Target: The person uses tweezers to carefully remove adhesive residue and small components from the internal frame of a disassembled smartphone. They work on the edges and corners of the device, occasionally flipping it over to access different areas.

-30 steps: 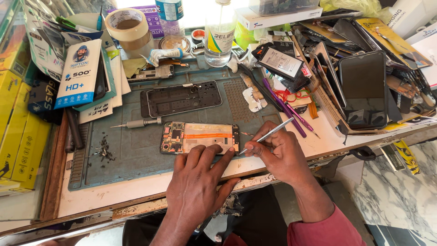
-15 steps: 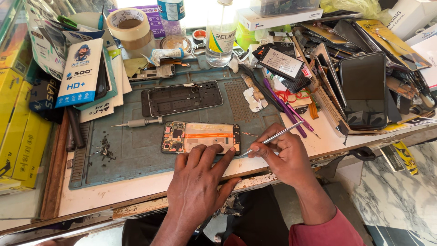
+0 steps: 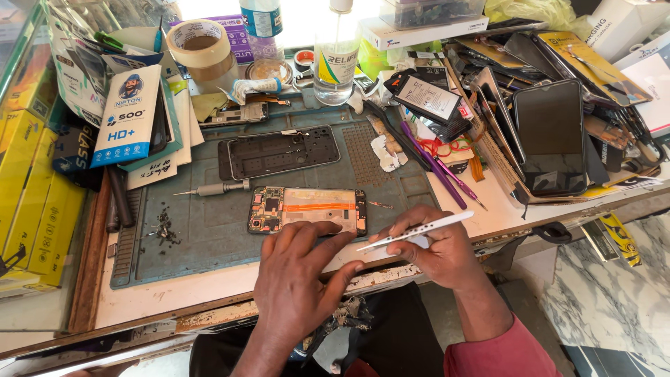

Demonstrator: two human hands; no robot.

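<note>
An opened phone (image 3: 307, 210) lies face down on the grey work mat (image 3: 209, 230), its circuit board and an orange flex cable exposed. My left hand (image 3: 300, 276) rests flat on the mat just below it, fingertips touching its lower edge. My right hand (image 3: 429, 244) grips white tweezers (image 3: 415, 231), whose tip points left near the phone's lower right corner. A black phone back frame (image 3: 279, 151) lies further up the mat. A small screwdriver (image 3: 216, 188) sits left of the phone.
Several loose screws (image 3: 164, 227) lie at the mat's left. Yellow boxes (image 3: 31, 202) and screen protector packs (image 3: 129, 115) stack up on the left. A tape roll (image 3: 201, 45), a clear bottle (image 3: 336, 59) and black phone screens (image 3: 551, 136) crowd the back and right.
My right hand has drawn the tweezers back from the phone's right end toward the bench edge, and the tip has dropped lower. My left hand has stayed in place.
</note>
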